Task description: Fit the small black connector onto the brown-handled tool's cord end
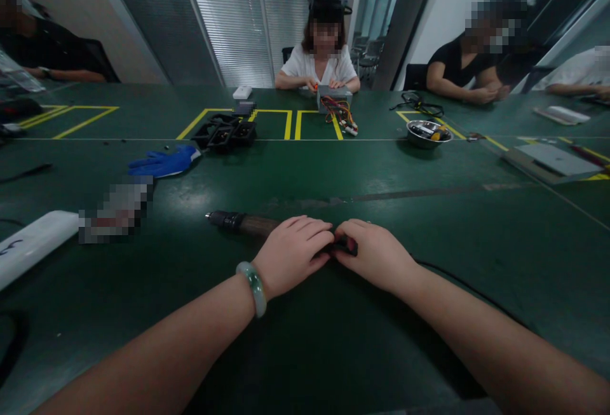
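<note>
An electric screwdriver (pixel 260 225), dark and cylindrical, lies along the green table with its metal tip pointing left. My left hand (pixel 298 250), with a green and white bangle at the wrist, is closed over its rear part. Right beside it, my right hand (pixel 374 250) is closed in a pinch at the tool's back end, where a dark piece (pixel 350 246) with a reddish spot shows between the fingers. From under my right wrist a black cable (pixel 469 285) runs off to the right. My fingers hide most of the back end.
Left of the tool are a blue glove (pixel 164 162), a blurred-out flat item (pixel 119 208) and a white power strip-like bar (pixel 35 240). Farther back are black frames (pixel 223 132), a metal bowl (pixel 429 134) and a laptop-like panel (pixel 560 159). Several people sit around; one handles a grey box (pixel 334 98) with wires.
</note>
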Available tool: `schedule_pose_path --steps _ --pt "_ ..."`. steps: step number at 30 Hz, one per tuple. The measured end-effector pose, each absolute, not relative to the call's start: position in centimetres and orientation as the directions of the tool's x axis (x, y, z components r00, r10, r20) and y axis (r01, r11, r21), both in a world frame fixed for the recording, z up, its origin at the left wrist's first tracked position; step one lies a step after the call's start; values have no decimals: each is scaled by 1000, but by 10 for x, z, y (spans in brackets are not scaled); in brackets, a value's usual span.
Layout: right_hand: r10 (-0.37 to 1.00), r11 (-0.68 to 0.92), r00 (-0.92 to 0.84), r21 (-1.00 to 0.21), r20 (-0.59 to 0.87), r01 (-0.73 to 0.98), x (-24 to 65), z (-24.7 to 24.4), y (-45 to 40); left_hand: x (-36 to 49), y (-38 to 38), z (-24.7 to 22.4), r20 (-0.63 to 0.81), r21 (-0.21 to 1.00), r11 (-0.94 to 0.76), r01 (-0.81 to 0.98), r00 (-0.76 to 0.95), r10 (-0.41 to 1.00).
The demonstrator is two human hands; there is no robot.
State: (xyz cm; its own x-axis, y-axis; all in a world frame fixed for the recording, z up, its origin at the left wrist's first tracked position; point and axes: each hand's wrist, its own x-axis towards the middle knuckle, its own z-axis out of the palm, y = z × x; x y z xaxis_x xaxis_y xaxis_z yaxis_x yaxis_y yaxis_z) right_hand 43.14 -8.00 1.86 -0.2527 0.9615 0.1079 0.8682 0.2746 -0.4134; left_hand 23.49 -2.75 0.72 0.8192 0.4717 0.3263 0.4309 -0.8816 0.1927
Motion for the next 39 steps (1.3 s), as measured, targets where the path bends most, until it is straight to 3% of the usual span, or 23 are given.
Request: schedule_pose_path --steps 4,6,9,14,17,20,25,29,32,35,39 --pt "978 174 -207 -555 4 813 442 29 -84 235 -27 6 315 196 -880 432 822 474" --pt "980 153 -199 -567 -20 809 457 36 -86 235 -27 6 320 211 -875 436 815 483" --pt "983 125 -176 -495 -57 860 489 46 -89 235 -26 6 314 224 -867 444 810 496" --pt "953 28 -117 -302 -279 953 528 57 -92 236 -25 5 317 217 -872 439 813 488" --pt "929 94 -182 -268 -323 959 521 54 -91 236 -25 5 331 202 -876 438 811 482" --pt "922 159 -250 -299 -296 941 498 47 -87 238 -27 5 326 186 -873 452 809 489" --pt "969 56 -141 -371 -205 927 472 43 -82 239 -28 5 308 153 -866 476 809 500" --pt "992 86 -41 -400 121 913 463 48 -87 241 -27 5 318 156 -856 492 796 515" --pt "939 204 -60 -405 339 891 452 46 -90 242 -25 4 329 175 -855 489 789 518" --pt "947 292 -172 -502 272 814 442 40 -88 241 -23 4 313 211 -846 490 786 533" --pt "980 147 -196 -709 12 689 435 32 -85 238 -20 5 287 247 -828 504 778 559"
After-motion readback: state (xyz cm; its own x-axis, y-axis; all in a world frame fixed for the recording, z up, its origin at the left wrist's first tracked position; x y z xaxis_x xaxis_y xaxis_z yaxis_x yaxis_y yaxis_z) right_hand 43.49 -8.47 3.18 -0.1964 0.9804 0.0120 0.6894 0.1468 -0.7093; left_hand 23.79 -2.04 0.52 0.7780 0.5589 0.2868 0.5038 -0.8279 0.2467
